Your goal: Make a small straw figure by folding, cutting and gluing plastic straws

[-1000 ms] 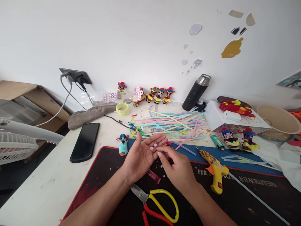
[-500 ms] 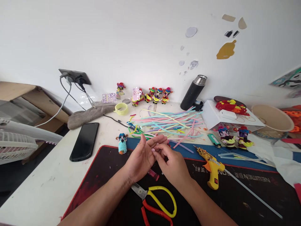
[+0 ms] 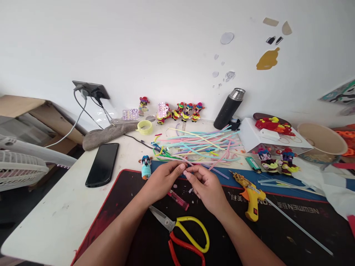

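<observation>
My left hand [image 3: 165,178] and my right hand [image 3: 204,184] meet at the fingertips above the dark mat [image 3: 130,207]. Both are closed in a pinch, thumbs against fingers; whatever lies between them is too small or hidden to make out. Under the hands lies a pink-red lighter-like object [image 3: 179,200], partly covered by my left hand. Nearer to me are scissors [image 3: 173,226] with one yellow and one red handle. Left of my left hand stands a small light-blue pipe-cleaner figure [image 3: 145,168] with a dark-blue hat. A yellow hot glue gun [image 3: 251,197] rests to the right.
Many pastel pipe cleaners [image 3: 199,142] lie behind the hands. Several finished figures [image 3: 188,112] line the wall. A phone [image 3: 102,165] is at left, a black thermos [image 3: 229,109] leans at the back, and a white box [image 3: 256,138] stands at right beside a beige bowl [image 3: 321,136].
My left hand has turned from an open upward palm to a pinch, its fingertips meeting those of my right hand. More of the pink-red object and of the scissor blades shows.
</observation>
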`<action>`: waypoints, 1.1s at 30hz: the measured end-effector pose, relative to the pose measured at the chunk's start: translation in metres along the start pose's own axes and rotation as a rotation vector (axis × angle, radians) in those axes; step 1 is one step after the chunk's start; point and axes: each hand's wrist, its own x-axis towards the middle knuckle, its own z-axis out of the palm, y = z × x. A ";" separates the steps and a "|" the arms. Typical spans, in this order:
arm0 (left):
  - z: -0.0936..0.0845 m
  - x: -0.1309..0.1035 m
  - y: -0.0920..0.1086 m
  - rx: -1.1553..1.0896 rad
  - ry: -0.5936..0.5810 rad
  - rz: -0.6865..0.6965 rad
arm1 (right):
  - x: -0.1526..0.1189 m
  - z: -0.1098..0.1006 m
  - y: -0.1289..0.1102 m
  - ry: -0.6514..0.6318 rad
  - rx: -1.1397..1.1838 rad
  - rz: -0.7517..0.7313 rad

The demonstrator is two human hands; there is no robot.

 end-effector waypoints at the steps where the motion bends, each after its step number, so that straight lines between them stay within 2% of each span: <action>1: -0.001 0.000 0.000 0.041 0.005 0.011 | 0.000 0.000 0.000 0.001 0.028 0.014; 5: -0.002 0.000 0.000 0.090 0.019 0.041 | 0.002 -0.001 -0.003 0.005 0.161 0.070; 10: 0.000 0.000 0.001 -0.067 -0.063 0.020 | 0.002 -0.003 -0.006 0.022 0.296 0.139; 13: 0.002 0.000 -0.001 -0.150 -0.062 0.016 | 0.002 -0.003 -0.007 0.033 0.373 0.170; 17: 0.004 0.002 -0.009 -0.137 -0.060 0.033 | 0.001 -0.001 -0.006 0.004 0.442 0.197; 21: 0.004 0.002 -0.012 -0.062 -0.042 0.082 | 0.000 0.002 -0.005 -0.012 0.432 0.186; 27: 0.002 0.001 -0.006 0.068 -0.024 0.182 | 0.000 0.000 -0.005 -0.024 0.388 0.172; 33: -0.001 0.006 -0.005 -0.001 0.079 0.087 | 0.001 0.000 -0.005 0.005 0.222 0.071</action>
